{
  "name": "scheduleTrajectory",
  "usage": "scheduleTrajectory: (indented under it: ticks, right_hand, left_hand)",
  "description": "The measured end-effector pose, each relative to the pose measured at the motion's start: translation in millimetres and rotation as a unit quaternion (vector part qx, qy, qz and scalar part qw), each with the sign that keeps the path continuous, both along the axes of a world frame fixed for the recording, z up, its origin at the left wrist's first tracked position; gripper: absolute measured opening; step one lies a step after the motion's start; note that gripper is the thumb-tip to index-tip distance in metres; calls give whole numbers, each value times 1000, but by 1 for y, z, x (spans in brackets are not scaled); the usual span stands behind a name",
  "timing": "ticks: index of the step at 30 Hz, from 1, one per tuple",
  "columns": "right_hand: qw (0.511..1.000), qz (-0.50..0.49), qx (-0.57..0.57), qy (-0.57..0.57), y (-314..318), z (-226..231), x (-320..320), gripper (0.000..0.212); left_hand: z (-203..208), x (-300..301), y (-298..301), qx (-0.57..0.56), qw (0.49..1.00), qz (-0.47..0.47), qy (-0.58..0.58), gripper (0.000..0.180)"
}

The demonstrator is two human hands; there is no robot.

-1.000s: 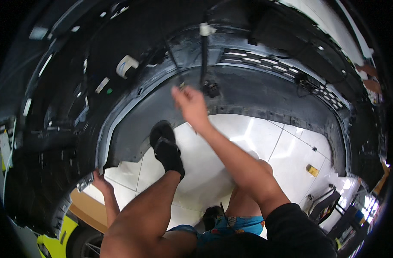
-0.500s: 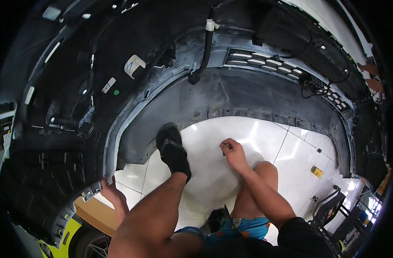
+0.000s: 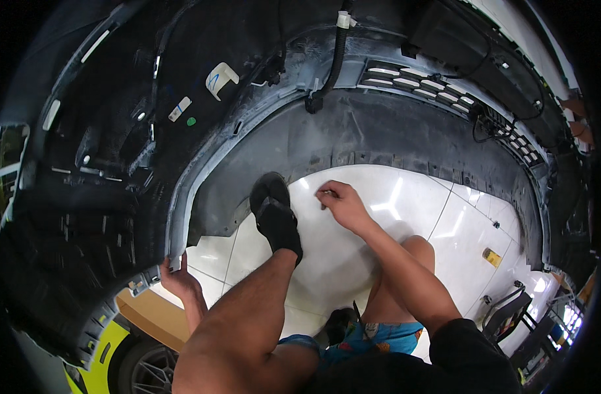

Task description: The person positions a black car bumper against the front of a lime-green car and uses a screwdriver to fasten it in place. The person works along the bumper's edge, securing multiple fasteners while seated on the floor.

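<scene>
Left hand (image 3: 182, 281) clasped on lower left edge of black molded panel (image 3: 379, 128); right hand (image 3: 340, 202) free of it.
Right thumb and fingers drawn together over the white floor (image 3: 326, 249); cannot tell if anything small sits between. Panel arches around the person's legs, one sandaled foot (image 3: 271, 197) by its inner edge. Farther along: ribbed black hose (image 3: 338, 59), slotted grille (image 3: 418, 88). Outside, left: cardboard (image 3: 157, 318), spoked wheel (image 3: 149, 369).
</scene>
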State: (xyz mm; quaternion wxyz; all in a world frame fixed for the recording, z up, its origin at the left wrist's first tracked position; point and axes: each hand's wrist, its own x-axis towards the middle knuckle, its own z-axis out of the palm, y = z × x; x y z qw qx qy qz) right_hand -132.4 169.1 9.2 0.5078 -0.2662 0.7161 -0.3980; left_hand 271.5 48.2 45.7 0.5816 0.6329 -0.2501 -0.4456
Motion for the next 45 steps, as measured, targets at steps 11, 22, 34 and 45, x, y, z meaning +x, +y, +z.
scheduleTrajectory:
  ticks: [11, 22, 34, 45]
  right_hand:
    - [924, -217, 28, -312, -63, -8, -21, 15]
    - [879, -255, -53, -400, -11, 13, -59, 37]
    - [977, -168, 9, -128, -1, -15, -87, 42]
    - [975, -151, -30, -163, -41, -41, -74, 39]
  left_hand:
    - [-18, 12, -17, -18, 992, -63, 107, 35]
    - [-26, 15, -17, -17, 975, -137, 171, 33]
    - [0, 19, -28, 23, 993, -90, -76, 45]
    - [5, 24, -17, 71, 868, -205, -446, 56]
